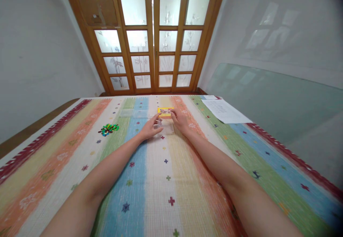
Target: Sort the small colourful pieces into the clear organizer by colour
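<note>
A small yellow card (165, 110) with printed pictures stands upright near the far middle of the table, between my two hands. My right hand (180, 121) pinches its right edge with thumb and fingertips. My left hand (150, 127) is curled at the left side of a clear plastic box (168, 128), its thumb and fingers around the box's edge, the index fingertip close to the card's lower left corner. The box lies just in front of the card. Its clear walls make its outline hard to make out.
Left of my left hand lies a loose pile of small green, brown and blue pieces (108, 129). Behind it are clear plastic trays (134, 114). White paper sheets (225, 110) lie at the far right on the striped tablecloth (158, 187). Wooden glazed doors (154, 37) stand beyond.
</note>
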`<action>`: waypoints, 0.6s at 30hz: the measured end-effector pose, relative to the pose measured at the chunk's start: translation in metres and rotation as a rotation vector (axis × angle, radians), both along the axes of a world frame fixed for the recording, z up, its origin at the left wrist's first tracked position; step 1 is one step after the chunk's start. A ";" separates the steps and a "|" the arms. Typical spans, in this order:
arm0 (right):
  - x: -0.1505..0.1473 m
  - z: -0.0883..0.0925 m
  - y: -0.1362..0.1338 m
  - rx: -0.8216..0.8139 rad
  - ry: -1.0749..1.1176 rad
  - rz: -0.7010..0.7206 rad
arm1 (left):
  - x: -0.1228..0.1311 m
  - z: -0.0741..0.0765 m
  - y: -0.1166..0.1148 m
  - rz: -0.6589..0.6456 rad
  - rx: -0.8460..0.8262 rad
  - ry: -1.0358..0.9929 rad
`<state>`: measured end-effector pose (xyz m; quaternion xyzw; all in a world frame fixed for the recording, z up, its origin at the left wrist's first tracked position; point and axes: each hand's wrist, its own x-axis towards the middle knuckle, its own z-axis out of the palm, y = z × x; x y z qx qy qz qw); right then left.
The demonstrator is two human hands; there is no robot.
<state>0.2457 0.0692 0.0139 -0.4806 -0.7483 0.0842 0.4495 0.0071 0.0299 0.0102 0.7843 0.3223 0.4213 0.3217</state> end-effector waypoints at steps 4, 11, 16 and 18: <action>0.001 -0.002 0.003 -0.045 0.052 -0.074 | 0.001 0.003 -0.004 -0.010 0.003 0.013; -0.002 0.009 -0.012 0.213 -0.156 -0.017 | -0.005 0.000 0.010 0.297 -0.062 -0.073; -0.019 0.007 -0.024 0.193 -0.371 0.281 | -0.004 -0.002 0.012 0.343 -0.061 -0.092; -0.021 0.004 -0.023 0.188 -0.397 0.291 | -0.002 -0.002 0.011 0.315 -0.067 -0.097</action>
